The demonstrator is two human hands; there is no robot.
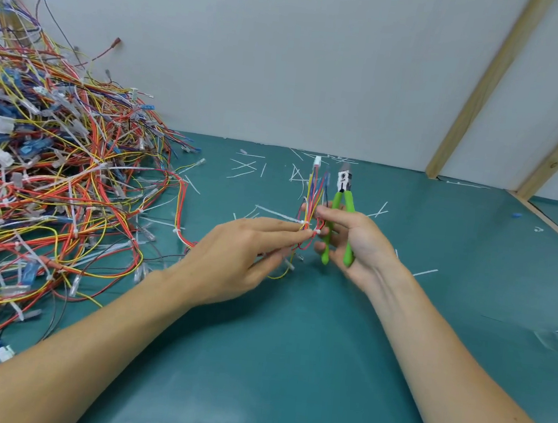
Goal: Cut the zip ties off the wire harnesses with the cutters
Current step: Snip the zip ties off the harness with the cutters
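We are pinching the harness (309,214) upright with both hands, left (242,255) and right (353,243); right also gripping cutters (341,211) beside it, exposing ties (305,222).

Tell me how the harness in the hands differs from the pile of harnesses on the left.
The held harness is one small bundle; the pile is a large tangle of many. The held harness stands upright between the left hand and right hand; the pile lies sprawled on the green table. Both show coloured wires and white zip ties.
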